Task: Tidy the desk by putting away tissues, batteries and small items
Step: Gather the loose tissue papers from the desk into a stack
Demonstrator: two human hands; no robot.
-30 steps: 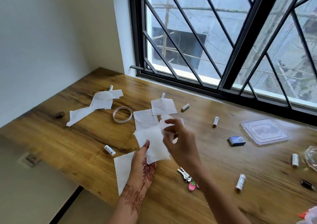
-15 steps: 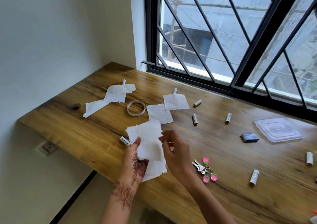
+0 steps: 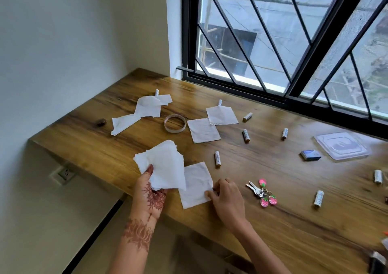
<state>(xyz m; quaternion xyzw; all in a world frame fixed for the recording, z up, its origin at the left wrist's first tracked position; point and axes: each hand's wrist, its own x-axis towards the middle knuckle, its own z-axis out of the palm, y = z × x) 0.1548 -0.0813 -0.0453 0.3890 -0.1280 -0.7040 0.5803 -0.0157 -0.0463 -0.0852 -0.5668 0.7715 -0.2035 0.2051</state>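
my left hand [image 3: 150, 192] is closed around a small stack of tissues [image 3: 162, 165], held up off the desk [image 3: 262, 221] so the gathered ones stay together while i collect more. my right hand [image 3: 227, 200] has its fingertips pinching the right edge of a flat tissue [image 3: 196, 184] lying near the front edge, just beside the stack, i judge to lift it onto the pile. two more square tissues [image 3: 212, 124] and a crumpled strip [image 3: 138, 114] lie further back, with batteries [image 3: 217, 158] scattered between, keys [image 3: 261, 192] untouched.
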